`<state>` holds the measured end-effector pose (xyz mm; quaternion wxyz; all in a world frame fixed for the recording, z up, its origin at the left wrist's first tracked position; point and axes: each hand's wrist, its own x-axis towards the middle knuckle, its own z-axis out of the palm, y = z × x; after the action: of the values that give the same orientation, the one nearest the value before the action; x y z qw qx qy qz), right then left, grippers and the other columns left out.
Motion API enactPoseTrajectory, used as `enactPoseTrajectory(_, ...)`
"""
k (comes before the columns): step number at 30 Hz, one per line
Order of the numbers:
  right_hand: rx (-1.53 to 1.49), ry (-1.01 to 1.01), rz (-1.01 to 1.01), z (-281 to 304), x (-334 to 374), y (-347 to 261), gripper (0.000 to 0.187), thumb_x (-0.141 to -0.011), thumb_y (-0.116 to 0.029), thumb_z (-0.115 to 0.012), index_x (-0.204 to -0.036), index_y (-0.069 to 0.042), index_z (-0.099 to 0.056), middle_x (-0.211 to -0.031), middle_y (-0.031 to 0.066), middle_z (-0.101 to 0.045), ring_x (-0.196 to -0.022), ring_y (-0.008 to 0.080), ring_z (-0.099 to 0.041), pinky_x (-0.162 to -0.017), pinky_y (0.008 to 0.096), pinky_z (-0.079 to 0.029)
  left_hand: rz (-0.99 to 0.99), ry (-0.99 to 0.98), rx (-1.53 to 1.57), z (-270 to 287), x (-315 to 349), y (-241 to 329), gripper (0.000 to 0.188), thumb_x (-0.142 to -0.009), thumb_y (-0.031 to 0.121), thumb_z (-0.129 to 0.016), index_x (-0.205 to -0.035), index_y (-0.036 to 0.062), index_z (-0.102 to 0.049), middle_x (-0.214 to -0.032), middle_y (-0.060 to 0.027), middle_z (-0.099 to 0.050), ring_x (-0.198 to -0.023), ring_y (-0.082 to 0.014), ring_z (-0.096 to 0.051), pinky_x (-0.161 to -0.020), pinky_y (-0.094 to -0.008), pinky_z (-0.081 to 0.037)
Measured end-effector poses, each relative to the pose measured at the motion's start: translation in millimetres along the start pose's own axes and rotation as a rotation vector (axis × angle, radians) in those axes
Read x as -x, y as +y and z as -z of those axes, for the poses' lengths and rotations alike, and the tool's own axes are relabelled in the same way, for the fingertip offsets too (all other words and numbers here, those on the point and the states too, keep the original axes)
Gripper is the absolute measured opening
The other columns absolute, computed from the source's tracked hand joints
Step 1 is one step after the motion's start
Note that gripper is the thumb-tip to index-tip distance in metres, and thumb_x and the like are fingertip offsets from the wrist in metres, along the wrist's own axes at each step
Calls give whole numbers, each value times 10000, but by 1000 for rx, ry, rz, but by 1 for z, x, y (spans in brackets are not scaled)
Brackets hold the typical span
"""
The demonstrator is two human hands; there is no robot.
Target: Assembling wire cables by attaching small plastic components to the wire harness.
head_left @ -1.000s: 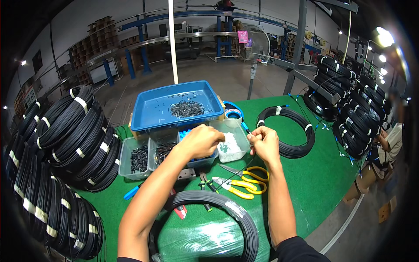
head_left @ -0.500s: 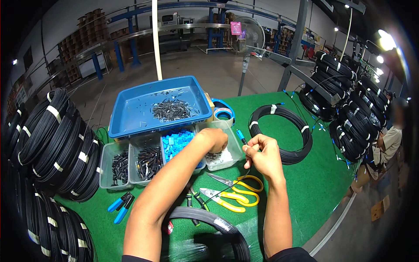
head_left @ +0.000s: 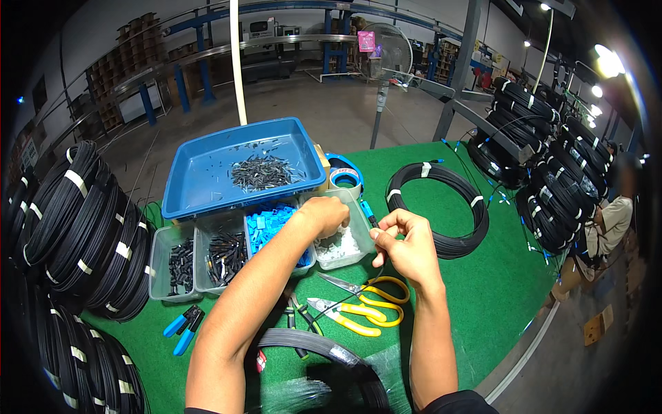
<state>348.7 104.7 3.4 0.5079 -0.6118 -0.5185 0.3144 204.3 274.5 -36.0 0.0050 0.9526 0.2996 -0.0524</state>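
My left hand point(head_left: 323, 215) is over the clear bin of small white pieces point(head_left: 339, 245), its fingers curled downward. What the fingertips hold, if anything, is hidden. In a pinch, my right hand point(head_left: 408, 243) grips a thin black cable just below its blue-and-black connector point(head_left: 369, 212), which points up and away beside that bin. The cable trails down toward a black cable coil point(head_left: 303, 337) at the near edge. Two yellow-handled scissors point(head_left: 358, 310) lie between my forearms.
Bins of blue clips point(head_left: 267, 228) and black parts point(head_left: 181, 265) stand to the left, below a blue tray point(head_left: 200, 200). Blue-handled strippers point(head_left: 183, 330) lie nearer me. Another coil point(head_left: 469, 241) rests at right. Coil stacks point(head_left: 89, 228) flank the green table point(head_left: 496, 324); a person sits far right.
My left hand has lifted slightly from the white pieces. The right hand keeps its hold on the cable. The whole view has shifted a little.
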Motion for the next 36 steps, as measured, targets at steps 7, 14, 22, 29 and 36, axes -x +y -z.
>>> enactPoseTrajectory(7,-47,-5,15,-10,1,-4,99,-868,20,-696,-865,39,-598,-650,62,-631,-494,135,-636,-443,264,-469,-60,-27,111,5,6,5,272,-773,69,-689,-999,184,-787,-976,-136,-760,-972,-336,-728,-829,-450,-586)
enactPoseTrajectory(14,29,-1,-8,-5,1,-3,110,-870,-31,-712,-888,44,-634,-670,82,-693,-562,159,-711,-529,295,-516,-9,-35,-131,8,9,14,147,-763,122,-704,-887,103,-782,-959,-150,-759,-916,-325,-745,-769,-445,-595)
enactPoseTrajectory(22,16,-5,-7,-8,1,-3,112,-873,-33,-712,-885,44,-631,-667,84,-689,-559,158,-708,-517,303,-512,-49,88,-43,-5,10,-2,146,-803,196,-697,-909,152,-787,-871,-133,-750,-843,-333,-738,-739,-452,-590)
enactPoseTrajectory(29,51,-4,-10,-11,2,-5,119,-875,-38,-708,-884,49,-628,-667,85,-688,-554,160,-705,-514,310,-515,-84,135,7,-17,3,-1,143,-783,197,-731,-909,158,-788,-853,-129,-744,-832,-331,-732,-729,-455,-582)
enactPoseTrajectory(36,42,-6,-4,-12,1,-6,111,-874,-31,-702,-881,51,-628,-661,84,-683,-548,159,-701,-506,307,-511,-67,219,35,-30,-5,-5,77,-738,160,-719,-793,118,-754,-780,-146,-716,-790,-336,-722,-691,-460,-573)
